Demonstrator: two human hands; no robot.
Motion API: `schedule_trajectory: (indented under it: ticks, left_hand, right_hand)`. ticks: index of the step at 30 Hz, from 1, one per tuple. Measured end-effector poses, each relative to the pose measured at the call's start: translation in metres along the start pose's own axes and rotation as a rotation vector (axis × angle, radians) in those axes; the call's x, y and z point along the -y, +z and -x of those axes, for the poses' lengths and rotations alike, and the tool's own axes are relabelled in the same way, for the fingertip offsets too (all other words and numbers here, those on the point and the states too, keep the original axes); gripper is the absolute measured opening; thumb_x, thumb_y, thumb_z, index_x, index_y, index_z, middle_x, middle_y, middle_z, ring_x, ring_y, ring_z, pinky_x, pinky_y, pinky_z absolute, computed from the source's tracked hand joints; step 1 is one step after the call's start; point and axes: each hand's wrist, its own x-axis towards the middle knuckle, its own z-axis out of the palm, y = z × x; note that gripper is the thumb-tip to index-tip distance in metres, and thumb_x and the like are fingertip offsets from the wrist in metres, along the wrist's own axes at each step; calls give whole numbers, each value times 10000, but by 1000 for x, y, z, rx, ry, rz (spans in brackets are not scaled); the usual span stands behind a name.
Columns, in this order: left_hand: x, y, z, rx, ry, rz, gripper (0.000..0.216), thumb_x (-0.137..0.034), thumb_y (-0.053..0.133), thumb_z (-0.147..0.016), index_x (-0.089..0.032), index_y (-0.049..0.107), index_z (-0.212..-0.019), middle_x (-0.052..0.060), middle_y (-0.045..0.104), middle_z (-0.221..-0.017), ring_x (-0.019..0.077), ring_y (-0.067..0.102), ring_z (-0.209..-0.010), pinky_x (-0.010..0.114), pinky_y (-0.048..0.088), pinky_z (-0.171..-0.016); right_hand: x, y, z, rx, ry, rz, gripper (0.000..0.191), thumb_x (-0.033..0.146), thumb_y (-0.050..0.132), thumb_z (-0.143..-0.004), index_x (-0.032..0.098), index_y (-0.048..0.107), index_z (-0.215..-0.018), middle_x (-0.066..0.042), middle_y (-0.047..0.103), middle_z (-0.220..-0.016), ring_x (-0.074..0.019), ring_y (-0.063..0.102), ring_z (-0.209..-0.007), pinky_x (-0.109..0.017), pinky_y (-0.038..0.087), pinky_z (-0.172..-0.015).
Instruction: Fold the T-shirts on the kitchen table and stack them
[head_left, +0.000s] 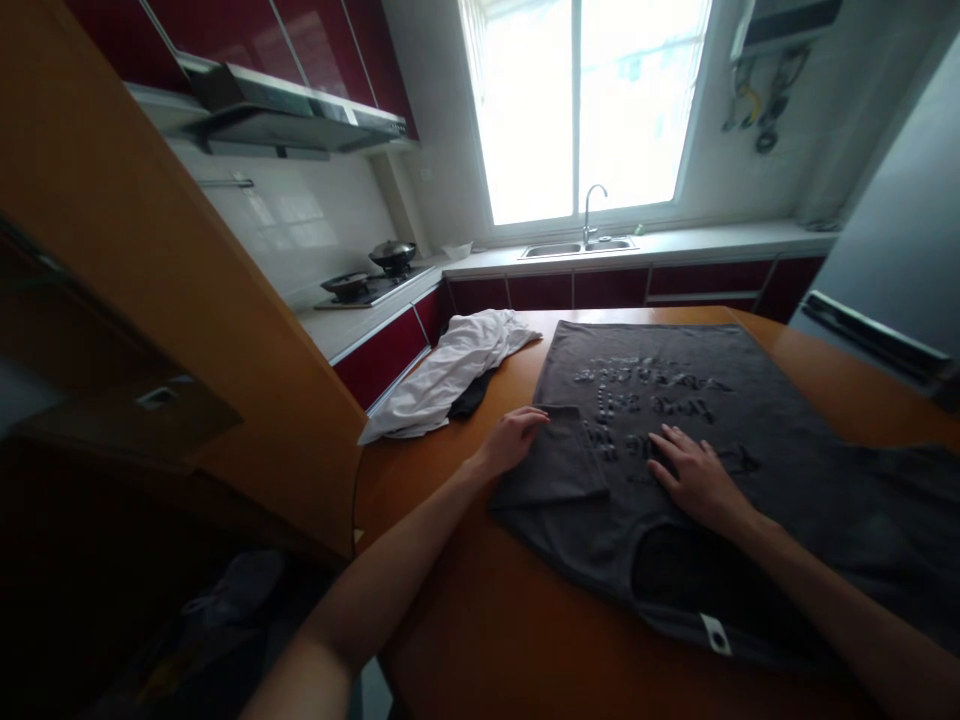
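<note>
A dark grey T-shirt point(675, 400) with raised lettering lies spread flat on the orange table point(480, 610), its collar toward me. Its left sleeve is folded inward over the body. My left hand point(514, 438) rests on that folded sleeve edge, fingers curled lightly over the cloth. My right hand point(694, 475) lies flat on the chest of the shirt, fingers stretched out and slightly apart, pressing the fabric down.
A crumpled white garment point(450, 370) lies over a dark one at the table's far left edge. Beyond are a counter with a gas stove and pan point(391, 255), a sink point(577, 246) under the window, and a wooden panel point(150, 260) at left.
</note>
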Motion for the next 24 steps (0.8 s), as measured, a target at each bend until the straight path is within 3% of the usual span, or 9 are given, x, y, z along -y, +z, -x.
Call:
schedule_trajectory:
  ticks: [3, 5, 9, 14, 17, 20, 24]
  left_hand:
    - [6, 5, 0, 24, 21, -9, 270, -111, 540, -918, -181, 749, -1074, 98, 714, -1223, 229, 673, -1142, 391, 513, -1047]
    - [5, 7, 0, 53, 48, -15, 272, -116, 546, -917, -184, 751, -1082, 97, 709, -1241, 228, 665, -1158, 389, 508, -1055]
    - [-2, 8, -1, 78, 55, -14, 263, -127, 551, -912, -191, 757, -1062, 91, 721, -1184, 221, 667, -1110, 385, 512, -1026]
    - [-4, 2, -3, 8, -24, 43, 228, -165, 559, -920, -200, 752, -1036, 79, 727, -1074, 211, 668, -1035, 362, 509, -986]
    - [-1, -3, -3, -54, -98, 63, 218, -156, 560, -911, -202, 745, -1016, 68, 725, -1038, 207, 670, -1010, 338, 510, -953]
    - [3, -6, -3, -138, -164, 67, 204, -137, 557, -900, -191, 737, -981, 67, 730, -1031, 210, 668, -1015, 337, 506, -950]
    - [3, -8, -3, -169, -188, 63, 214, -156, 553, -910, -188, 726, -1032, 65, 732, -1074, 213, 661, -1056, 349, 501, -978]
  right_hand:
    - [9, -13, 0, -106, -82, -35, 420, 335, 480, -976, 202, 618, -1350, -148, 544, -1474, -346, 439, -1412, -639, 338, -1139]
    - [19, -24, 1, -118, -183, -120, 346, 297, 517, -965, 218, 667, -1267, -129, 615, -1362, -310, 532, -1309, -544, 417, -1113]
    - [46, -44, 6, -10, -355, -273, 256, 236, 563, -955, 240, 696, -1174, -91, 664, -1164, -237, 620, -1078, -382, 533, -962]
    - [78, -54, 4, 124, -489, -173, 236, 197, 635, -914, 239, 696, -1139, -78, 664, -1117, -239, 614, -1024, -381, 520, -900]
    - [86, -57, -6, 157, -589, -33, 140, 164, 606, -927, 226, 710, -997, -74, 675, -1029, -246, 614, -976, -384, 499, -867]
    - [85, -67, -18, 91, -626, 5, 189, 136, 526, -964, 215, 698, -973, -83, 682, -1023, -246, 620, -972, -380, 485, -880]
    - [78, -84, -35, -71, -538, -153, 282, 165, 414, -1022, 217, 661, -1146, -99, 656, -1216, -219, 659, -1009, -326, 502, -887]
